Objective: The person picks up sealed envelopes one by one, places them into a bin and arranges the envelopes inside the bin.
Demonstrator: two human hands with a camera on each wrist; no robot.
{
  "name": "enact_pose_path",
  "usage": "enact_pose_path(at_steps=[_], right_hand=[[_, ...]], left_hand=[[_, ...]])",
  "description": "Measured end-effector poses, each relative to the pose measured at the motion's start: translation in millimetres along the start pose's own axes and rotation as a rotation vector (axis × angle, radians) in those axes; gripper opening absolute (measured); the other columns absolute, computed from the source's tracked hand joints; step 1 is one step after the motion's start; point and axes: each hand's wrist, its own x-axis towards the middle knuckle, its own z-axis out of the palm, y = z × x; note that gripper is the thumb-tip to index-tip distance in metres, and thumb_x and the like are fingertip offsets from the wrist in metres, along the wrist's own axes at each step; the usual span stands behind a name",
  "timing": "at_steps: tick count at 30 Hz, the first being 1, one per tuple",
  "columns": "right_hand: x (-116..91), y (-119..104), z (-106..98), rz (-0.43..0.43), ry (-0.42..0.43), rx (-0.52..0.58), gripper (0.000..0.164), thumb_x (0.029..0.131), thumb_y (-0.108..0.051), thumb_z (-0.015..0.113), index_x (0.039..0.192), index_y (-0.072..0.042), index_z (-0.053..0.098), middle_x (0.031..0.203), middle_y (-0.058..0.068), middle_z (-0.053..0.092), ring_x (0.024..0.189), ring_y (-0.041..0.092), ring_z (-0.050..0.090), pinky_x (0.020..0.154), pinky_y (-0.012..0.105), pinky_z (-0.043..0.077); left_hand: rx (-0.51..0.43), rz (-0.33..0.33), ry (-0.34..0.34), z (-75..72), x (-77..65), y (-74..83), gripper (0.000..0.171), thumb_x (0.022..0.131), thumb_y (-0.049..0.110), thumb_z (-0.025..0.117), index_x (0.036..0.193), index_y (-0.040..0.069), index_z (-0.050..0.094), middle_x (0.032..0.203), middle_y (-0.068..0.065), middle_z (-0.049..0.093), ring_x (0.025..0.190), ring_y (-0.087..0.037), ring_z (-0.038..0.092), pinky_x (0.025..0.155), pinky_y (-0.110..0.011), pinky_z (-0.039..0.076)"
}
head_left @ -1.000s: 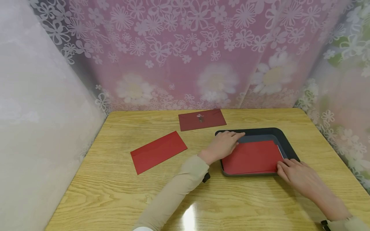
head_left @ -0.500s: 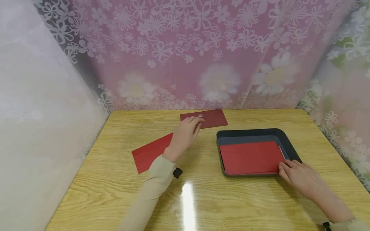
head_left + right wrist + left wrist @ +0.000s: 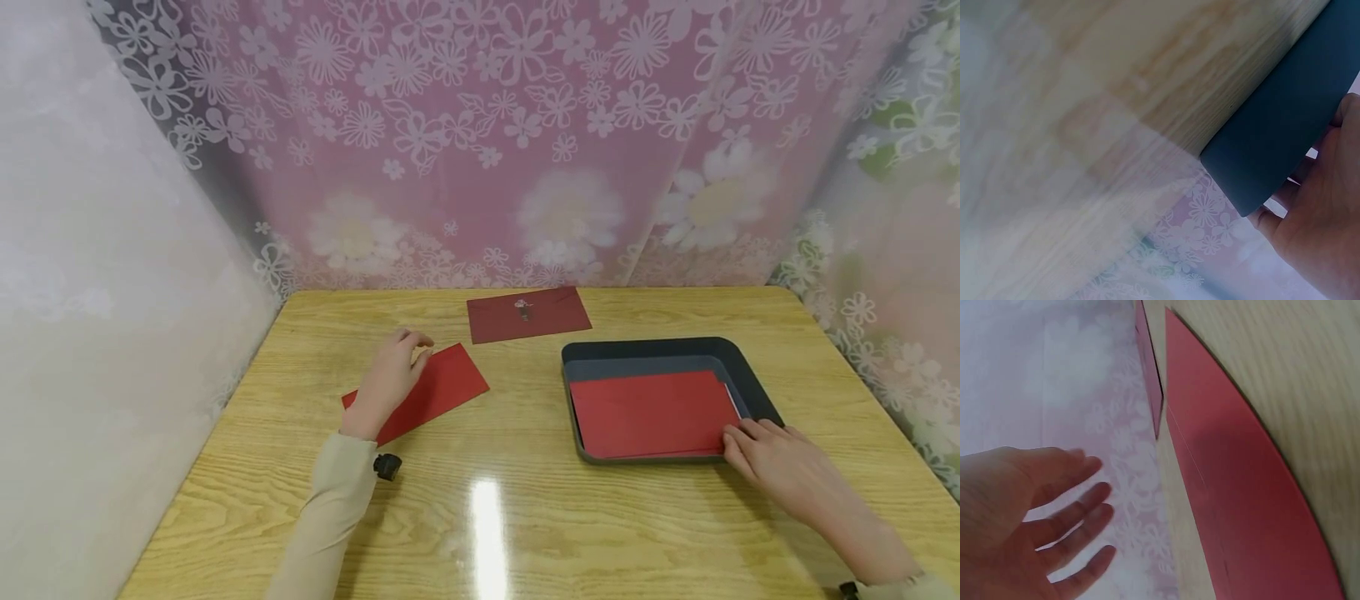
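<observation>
My left hand (image 3: 392, 377) hovers over a bright red envelope (image 3: 450, 380) lying slanted on the table. In the left wrist view its fingers (image 3: 1075, 534) are spread and loosely bent, apart from the envelope and holding nothing. My right hand (image 3: 780, 462) grips the front right corner of a dark grey tray (image 3: 750, 379); the right wrist view shows its fingers hooked over the tray's rim. Inside the tray lie red envelopes (image 3: 652, 414), stacked, with a thin white edge at their right side. How many there are I cannot tell.
A darker red envelope (image 3: 547, 315) with a small printed picture lies at the back of the wooden table (image 3: 585, 533). Floral curtains (image 3: 450, 150) stand behind and to the right, and a pale sheet (image 3: 112, 292) hangs on the left.
My left hand has left the tray's left side and moved leftward, past the darker envelope, to above the slanted red envelope. My right hand has stayed at the tray's corner.
</observation>
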Motion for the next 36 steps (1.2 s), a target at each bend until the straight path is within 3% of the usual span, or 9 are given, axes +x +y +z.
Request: enact_pose_path(at_steps=[5, 11, 19, 28, 33, 36], right_hand=[[0.5, -1.2, -1.1, 0.039, -0.017, 0.03, 0.023, 0.094, -0.015, 0.066, 0.112, -0.003, 0.071, 0.114, 0.014, 0.069, 0.103, 0.039, 0.065, 0.083, 0.057, 0.053], [-0.6, -0.4, 0.0, 0.019, 0.0, 0.012, 0.022, 0.093, -0.015, 0.066, 0.111, -0.004, 0.071, 0.112, 0.014, 0.069, 0.101, 0.038, 0.065, 0.081, 0.057, 0.053], [0.2, 0.1, 1.9, 0.024, 0.028, 0.017, 0.021, 0.092, -0.015, 0.067, 0.109, -0.004, 0.071, 0.109, 0.013, 0.069, 0.098, 0.037, 0.065, 0.08, 0.055, 0.053], [-0.3, 0.2, -0.4, -0.01, -0.013, -0.01, 0.023, 0.091, -0.013, 0.067, 0.111, -0.005, 0.069, 0.114, 0.014, 0.069, 0.104, 0.038, 0.065, 0.084, 0.057, 0.053], [0.4, -0.9, -1.3, 0.029, -0.009, 0.025, 0.023, 0.093, -0.015, 0.066, 0.112, -0.003, 0.07, 0.114, 0.015, 0.069, 0.103, 0.038, 0.064, 0.083, 0.057, 0.053], [0.3, -1.1, -1.4, 0.038, -0.002, 0.033, 0.022, 0.093, -0.015, 0.066, 0.111, -0.003, 0.07, 0.113, 0.015, 0.069, 0.103, 0.038, 0.064, 0.083, 0.057, 0.053]], left_hand=[[0.039, -0.126, -0.142, -5.4, -14.6, -24.2, 0.033, 0.097, 0.025, 0.071, 0.122, 0.004, 0.067, 0.117, -0.018, 0.061, 0.101, -0.032, 0.059, 0.082, -0.044, 0.055], [0.08, -0.196, -0.253, -7.4, -28.3, -40.7, 0.057, 0.09, 0.038, 0.078, 0.124, -0.004, 0.061, 0.112, -0.021, 0.058, 0.097, -0.034, 0.058, 0.086, -0.047, 0.053], [0.073, -0.213, -0.267, -6.4, -31.5, -47.3, 0.062, 0.078, 0.038, 0.089, 0.112, -0.004, 0.059, 0.099, -0.017, 0.059, 0.086, -0.029, 0.056, 0.082, -0.045, 0.051], [0.061, -0.229, -0.312, -8.0, -29.8, -48.2, 0.061, 0.074, 0.042, 0.091, 0.101, -0.002, 0.057, 0.092, -0.013, 0.057, 0.082, -0.027, 0.054, 0.079, -0.043, 0.05], [-0.013, -0.195, -0.284, -8.0, -27.9, -52.3, 0.062, 0.075, 0.036, 0.091, 0.105, -0.001, 0.052, 0.081, -0.009, 0.055, 0.072, -0.022, 0.051, 0.067, -0.035, 0.044], [-0.057, -0.162, -0.26, -8.9, -26.4, -52.7, 0.061, 0.079, 0.033, 0.088, 0.115, -0.001, 0.053, 0.09, -0.012, 0.062, 0.076, -0.022, 0.055, 0.067, -0.035, 0.047]])
